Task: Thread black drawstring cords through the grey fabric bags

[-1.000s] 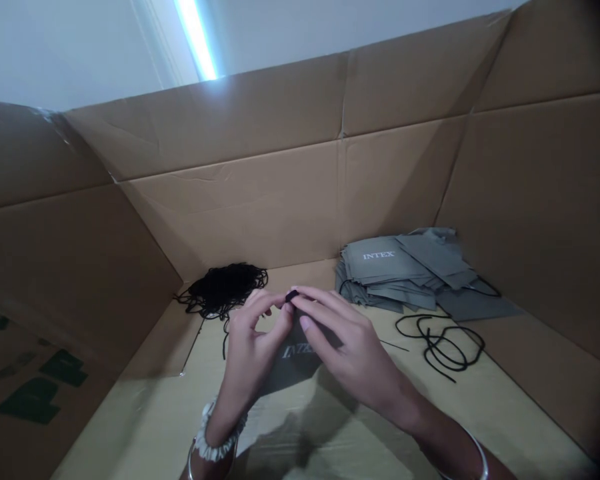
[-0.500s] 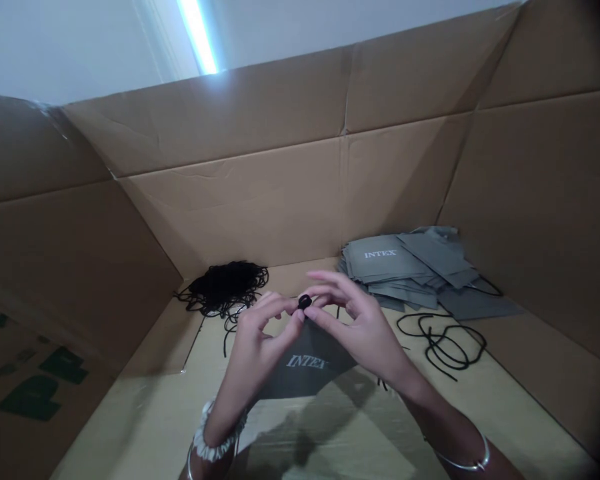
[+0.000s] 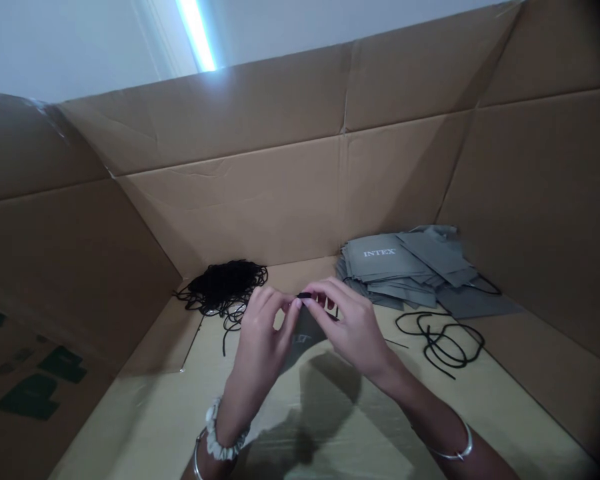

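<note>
My left hand [image 3: 267,327] and my right hand [image 3: 350,323] meet at the middle, fingertips almost touching. Both pinch a short stretch of black cord [image 3: 305,295] between thumb and fingers. Below the fingertips hangs a grey bag [image 3: 300,341] with white lettering, bent and partly hidden by my hands. Whether my fingertips also grip the bag's edge, I cannot tell. A thin black cord end [image 3: 396,344] shows past my right wrist.
A heap of black cords [image 3: 227,283] lies at the back left. Grey INTEX bags [image 3: 395,263] are stacked at the back right, with a loose coiled cord [image 3: 447,343] in front. Cardboard walls [image 3: 240,207] enclose the pale work surface [image 3: 145,407].
The small loop of black cord between my fingertips has flattened into a short straight piece. My right-hand fingers have curled in, and the bag below has folded away, hiding most of its lettering.
</note>
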Tool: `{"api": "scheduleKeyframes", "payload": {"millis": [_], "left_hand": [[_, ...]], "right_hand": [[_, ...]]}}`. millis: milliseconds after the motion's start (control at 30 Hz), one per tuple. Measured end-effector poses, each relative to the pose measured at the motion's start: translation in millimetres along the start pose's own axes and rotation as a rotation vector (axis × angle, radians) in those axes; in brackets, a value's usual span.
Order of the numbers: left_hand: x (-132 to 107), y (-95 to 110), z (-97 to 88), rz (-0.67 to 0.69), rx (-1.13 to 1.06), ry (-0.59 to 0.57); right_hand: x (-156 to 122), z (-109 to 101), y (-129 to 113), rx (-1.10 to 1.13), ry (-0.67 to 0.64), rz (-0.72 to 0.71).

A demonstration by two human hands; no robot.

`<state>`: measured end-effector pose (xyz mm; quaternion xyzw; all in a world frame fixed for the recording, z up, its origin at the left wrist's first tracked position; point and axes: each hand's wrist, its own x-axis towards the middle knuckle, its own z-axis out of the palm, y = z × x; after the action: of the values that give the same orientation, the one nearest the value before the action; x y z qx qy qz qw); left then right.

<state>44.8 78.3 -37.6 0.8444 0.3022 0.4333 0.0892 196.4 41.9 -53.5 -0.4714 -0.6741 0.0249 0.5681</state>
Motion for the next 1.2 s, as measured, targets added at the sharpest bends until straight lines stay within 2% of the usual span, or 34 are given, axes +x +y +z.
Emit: {"api": "scheduleKeyframes", "payload": {"millis": [100,233,400,567,767,1033,1200], "left_hand": [[-3,3,5.8,0.089,0.153,0.074],[-6,6,11.5,0.142,0.312,0.131],[-6,5,15.3,0.135,0.308,0.171],[-6,6,10.4,0.060,0.167,0.068],[-1,0,-5.7,0.042,0.031,-0.151],[6,-15,-16.7,0.105,-0.072,-0.155],[6,-16,-21.5,0.022,-0.167,-0.173]], "right_hand": [[-1,6,5,-0.039,0.029,-0.031],[-3,11,6,-0.051,0.065,-0.058],[-3,16,3,-0.032,0.112,-0.065],[0,17,7,0.037,0.117,0.035],[7,9,21,0.264,-0.017,0.185],[8,2,17,0.465,-0.179,0.299],[7,2,17,0.520,-0.227,0.313]]}}
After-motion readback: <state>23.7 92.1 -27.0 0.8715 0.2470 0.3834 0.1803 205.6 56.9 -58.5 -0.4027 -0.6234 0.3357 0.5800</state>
